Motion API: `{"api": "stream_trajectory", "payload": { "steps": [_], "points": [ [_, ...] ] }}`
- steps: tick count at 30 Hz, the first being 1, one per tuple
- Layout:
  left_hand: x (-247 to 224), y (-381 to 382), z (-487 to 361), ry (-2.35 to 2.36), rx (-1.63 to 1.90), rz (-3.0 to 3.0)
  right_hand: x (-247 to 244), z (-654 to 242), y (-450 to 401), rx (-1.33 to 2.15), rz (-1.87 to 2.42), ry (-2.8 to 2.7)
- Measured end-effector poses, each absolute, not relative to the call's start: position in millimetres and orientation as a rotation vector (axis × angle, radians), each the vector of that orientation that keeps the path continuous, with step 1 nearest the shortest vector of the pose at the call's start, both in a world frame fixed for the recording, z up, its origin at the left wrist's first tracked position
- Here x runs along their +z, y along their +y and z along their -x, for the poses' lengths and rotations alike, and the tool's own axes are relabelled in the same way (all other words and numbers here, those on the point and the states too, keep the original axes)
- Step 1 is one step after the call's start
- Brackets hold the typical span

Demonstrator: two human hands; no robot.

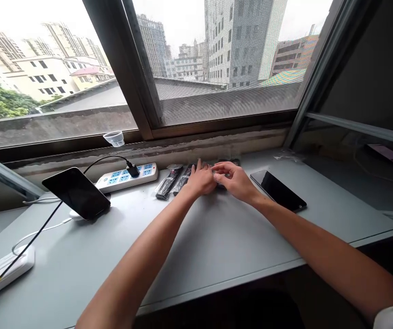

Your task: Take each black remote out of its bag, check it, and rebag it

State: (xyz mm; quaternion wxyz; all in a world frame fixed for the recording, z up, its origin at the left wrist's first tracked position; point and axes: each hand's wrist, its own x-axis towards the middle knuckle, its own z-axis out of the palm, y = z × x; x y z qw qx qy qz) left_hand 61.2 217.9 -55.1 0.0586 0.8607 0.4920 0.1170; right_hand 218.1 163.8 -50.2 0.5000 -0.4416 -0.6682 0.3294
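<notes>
Black, narrow items in clear plastic sleeves lie in a row near the back of the desk; the leftmost packet (pixel 169 183) and the packet beside it (pixel 183 181) show best. My left hand (pixel 201 179) rests over the packets in the middle of the row, its fingers stretched apart and pointing away from me. Close against it on the right, my right hand (pixel 233 181) has thumb and forefinger brought together in a pinch. What is between those fingertips is too small to make out. Both hands partly hide the dark packets beneath and behind them.
A power strip (pixel 128 177) with a black plug (pixel 133 171) stands left of the packets. A black tablet (pixel 78 192) leans on a stand at the left. Another dark tablet (pixel 280 191) lies flat at the right. A clear plastic cup (pixel 114 138) sits by the window.
</notes>
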Motion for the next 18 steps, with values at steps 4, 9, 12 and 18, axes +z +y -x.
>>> {"api": "stream_trajectory", "payload": {
  "steps": [4,9,12,18],
  "points": [
    [-38,198,-43,1.832,0.309,-2.591,-48,-219,163,0.798,1.056,-1.618],
    [-21,174,-8,2.117,0.108,-2.355,-48,-220,163,0.795,1.057,-1.618],
    [-18,166,2,2.139,0.044,-2.276,-50,-221,164,0.782,1.066,-1.629],
    [-12,163,19,2.049,0.614,-2.236,-48,-222,165,0.933,1.093,-1.549]
  ]
}}
